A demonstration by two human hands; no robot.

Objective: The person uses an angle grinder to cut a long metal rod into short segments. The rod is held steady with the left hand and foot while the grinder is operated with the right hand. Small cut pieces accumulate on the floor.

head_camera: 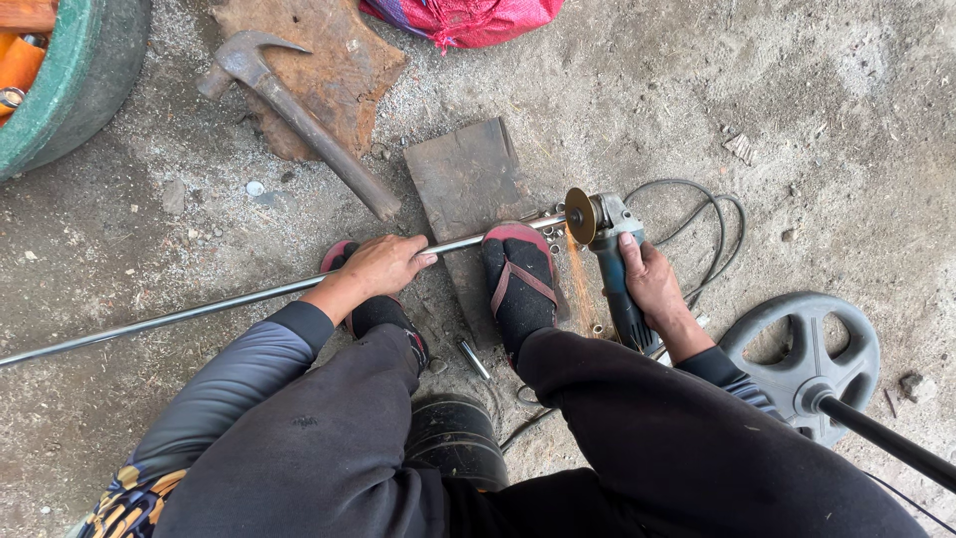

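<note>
Down on the concrete floor (pixel 846 120), the left hand (pixel 383 264) has its fingers wrapped over a long metal rod (pixel 179 314) running from eight o'clock toward two o'clock, while the right hand (pixel 649 279) grips an angle grinder (pixel 607 254) sparking at the rod's end, a hammer (pixel 299 120) lying at eleven o'clock.

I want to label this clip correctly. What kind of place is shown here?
Probably an informal metal workshop, worked at ground level. The right hand runs an angle grinder on a steel rod with sparks, on a rough concrete floor, and a hammer lies nearby.
</note>
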